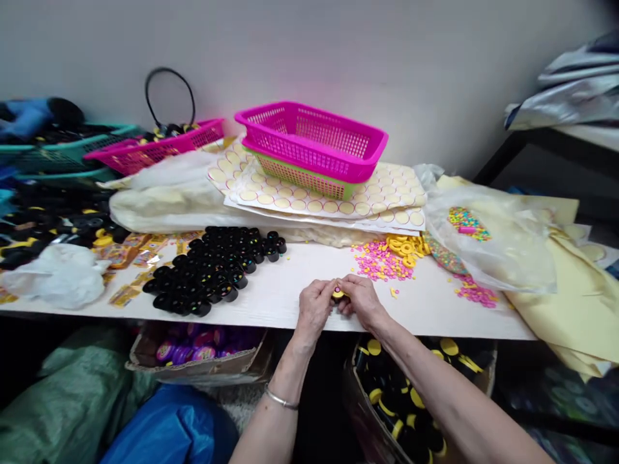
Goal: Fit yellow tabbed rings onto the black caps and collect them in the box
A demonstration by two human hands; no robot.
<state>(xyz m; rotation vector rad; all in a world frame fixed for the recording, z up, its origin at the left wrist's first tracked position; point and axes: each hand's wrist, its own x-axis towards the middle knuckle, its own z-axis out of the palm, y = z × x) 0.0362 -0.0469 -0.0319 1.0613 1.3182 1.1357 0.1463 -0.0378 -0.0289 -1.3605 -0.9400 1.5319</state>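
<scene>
Pinches a small yellow piece (pixel 338 294) with a pink centre between left hand (pixel 315 305) and right hand (pixel 360 301), both closed on it by the fingertips, at the near edge of the counter (pixel 271 303), in front of the pink basket (pixel 309 156). Has pink beads (pixel 380 263) and yellow rings (pixel 407 247) to that basket's front right, black cups (pixel 213 264) to its front left. Shows, beneath it, a green basket (pixel 309 183) and printed sheets (pixel 387 207).

Pale grey wall (pixel 435 64) (plain), 1 white table (pixel 271 303), dark rack (pixel 505 154) at right
</scene>
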